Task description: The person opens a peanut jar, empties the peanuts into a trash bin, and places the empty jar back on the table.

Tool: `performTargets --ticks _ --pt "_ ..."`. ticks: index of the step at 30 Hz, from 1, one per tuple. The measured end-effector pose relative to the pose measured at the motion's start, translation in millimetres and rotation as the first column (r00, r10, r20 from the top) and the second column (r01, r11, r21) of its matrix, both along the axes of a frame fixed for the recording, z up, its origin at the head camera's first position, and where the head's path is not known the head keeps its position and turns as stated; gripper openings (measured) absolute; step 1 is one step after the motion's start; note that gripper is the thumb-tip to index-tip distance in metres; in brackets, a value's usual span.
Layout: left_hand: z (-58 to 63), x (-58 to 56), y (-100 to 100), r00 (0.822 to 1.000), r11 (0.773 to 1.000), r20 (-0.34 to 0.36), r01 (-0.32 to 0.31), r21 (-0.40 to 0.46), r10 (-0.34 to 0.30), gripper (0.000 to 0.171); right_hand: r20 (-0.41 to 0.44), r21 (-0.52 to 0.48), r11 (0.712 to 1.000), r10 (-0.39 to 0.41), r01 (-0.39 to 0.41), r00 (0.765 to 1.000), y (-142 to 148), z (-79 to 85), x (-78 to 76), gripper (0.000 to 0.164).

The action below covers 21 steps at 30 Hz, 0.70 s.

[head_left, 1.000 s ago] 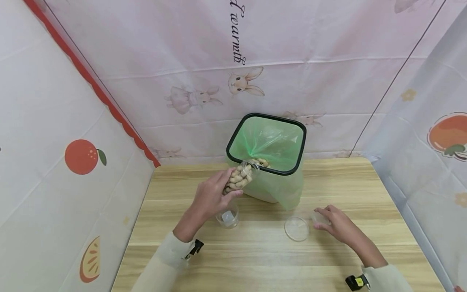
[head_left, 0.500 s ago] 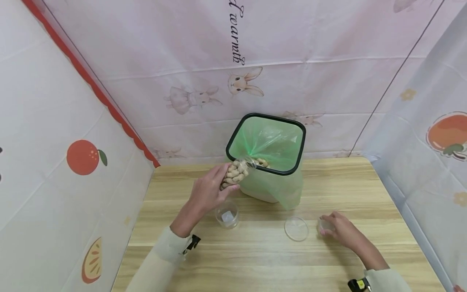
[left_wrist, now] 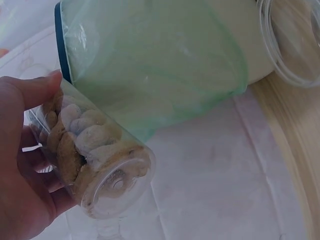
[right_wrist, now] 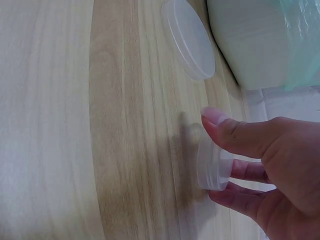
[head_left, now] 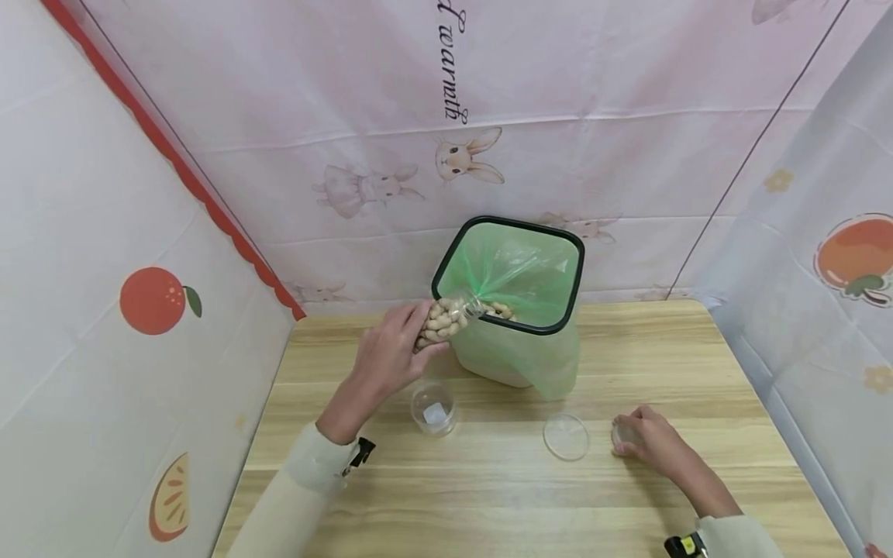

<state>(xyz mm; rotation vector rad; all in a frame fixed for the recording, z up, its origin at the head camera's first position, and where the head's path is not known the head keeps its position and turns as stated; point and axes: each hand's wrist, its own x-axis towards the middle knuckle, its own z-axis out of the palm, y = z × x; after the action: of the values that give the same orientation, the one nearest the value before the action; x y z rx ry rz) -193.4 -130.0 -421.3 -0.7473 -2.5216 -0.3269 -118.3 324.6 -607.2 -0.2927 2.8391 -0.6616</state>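
Note:
My left hand (head_left: 384,355) grips a clear plastic jar (left_wrist: 120,185) of unshelled peanuts (head_left: 439,322). The jar is tilted, its mouth over the near rim of a bin (head_left: 577,283) lined with a green plastic bag (head_left: 533,271). Several peanuts lie inside the bag near that rim. On the right, a translucent round lid (right_wrist: 212,167) stands at the tabletop on its edge or slightly tilted, held between the thumb and fingers of my right hand (head_left: 656,443). Another clear round lid (head_left: 567,437) lies flat between that hand and the bin.
A clear cup (head_left: 418,401) with a small white square (head_left: 435,414) in it stands on the wooden table (head_left: 516,504), below the left hand. Printed cloth walls (head_left: 349,101) enclose the table at the back and both sides.
My left hand and the jar have shifted left, the jar tipping flatter toward the bin. My right hand has moved slightly right and nearer with its lid.

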Motion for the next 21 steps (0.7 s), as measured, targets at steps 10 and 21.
performTargets --ticks 10,21 --pt "11.2 -5.4 -1 1.000 0.999 0.003 -0.030 -0.044 0.030 0.065 -0.036 0.009 1.000 0.027 -0.026 0.999 -3 -2.3 -1.9 0.049" --pt "20.5 -11.7 0 0.998 0.996 -0.032 -0.055 -0.068 0.053 0.064 -0.105 0.032 0.999 0.022 -0.018 0.994 -7 -5.7 3.4 0.047"
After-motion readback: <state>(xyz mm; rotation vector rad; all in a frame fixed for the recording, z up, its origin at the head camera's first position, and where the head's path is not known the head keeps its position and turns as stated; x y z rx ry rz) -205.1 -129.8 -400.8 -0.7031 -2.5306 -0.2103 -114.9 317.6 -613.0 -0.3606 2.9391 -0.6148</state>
